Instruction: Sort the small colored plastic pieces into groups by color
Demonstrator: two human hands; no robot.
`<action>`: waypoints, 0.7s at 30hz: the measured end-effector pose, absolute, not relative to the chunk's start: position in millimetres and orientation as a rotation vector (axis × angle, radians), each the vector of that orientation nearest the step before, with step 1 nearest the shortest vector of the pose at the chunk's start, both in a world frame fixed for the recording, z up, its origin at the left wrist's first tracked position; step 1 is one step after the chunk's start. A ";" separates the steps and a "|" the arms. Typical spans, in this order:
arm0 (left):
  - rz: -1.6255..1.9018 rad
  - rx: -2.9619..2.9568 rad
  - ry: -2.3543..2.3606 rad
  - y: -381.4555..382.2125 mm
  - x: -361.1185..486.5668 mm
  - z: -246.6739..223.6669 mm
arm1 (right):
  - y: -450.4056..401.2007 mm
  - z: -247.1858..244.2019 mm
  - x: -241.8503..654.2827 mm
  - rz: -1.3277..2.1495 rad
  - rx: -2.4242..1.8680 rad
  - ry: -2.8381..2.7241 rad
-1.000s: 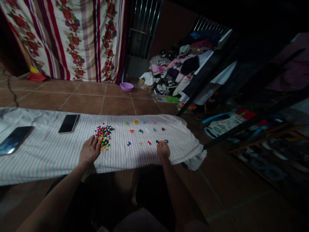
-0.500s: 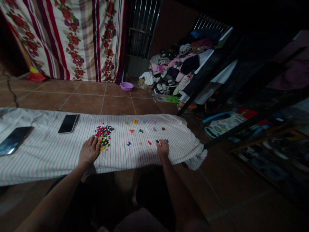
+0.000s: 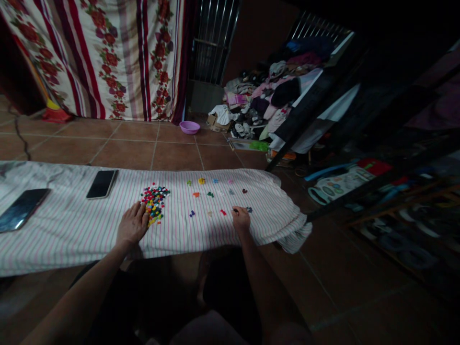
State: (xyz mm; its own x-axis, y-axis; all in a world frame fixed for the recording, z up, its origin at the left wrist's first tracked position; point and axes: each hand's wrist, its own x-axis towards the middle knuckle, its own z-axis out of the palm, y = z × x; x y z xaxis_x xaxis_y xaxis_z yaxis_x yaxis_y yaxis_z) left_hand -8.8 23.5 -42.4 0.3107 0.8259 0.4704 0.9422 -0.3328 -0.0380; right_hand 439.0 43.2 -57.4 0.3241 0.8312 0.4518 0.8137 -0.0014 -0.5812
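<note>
Small, chunky multicoloured pieces [image 3: 155, 201] lie heaped on the wrinkled, striped cloth [image 3: 86, 225], against the left hand [image 3: 132, 224], its fingers extended flat, close together. The right hand [image 3: 242, 220] curls its fingers at black pieces [image 3: 235, 210]; whether they pinch any is unclear. Small coloured clusters [image 3: 210, 194] lie between the hands and beyond. A round purple basin [image 3: 189, 127] sits on the tiled floor [image 3: 136, 153].

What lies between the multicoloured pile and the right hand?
From left to right, the head view shows a purple cluster, beige cluster and red cluster.
</note>
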 end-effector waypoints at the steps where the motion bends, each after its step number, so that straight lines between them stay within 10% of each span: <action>1: -0.543 -2.279 -1.601 23.3 -8.8 -42.0 | 43.1 -56.6 438.6 0.031 -1.785 -1.469; 21: -0.746 -2.281 -1.806 24.4 -6.4 -39.6 | 41.6 -52.0 439.3 -0.022 -1.785 -1.419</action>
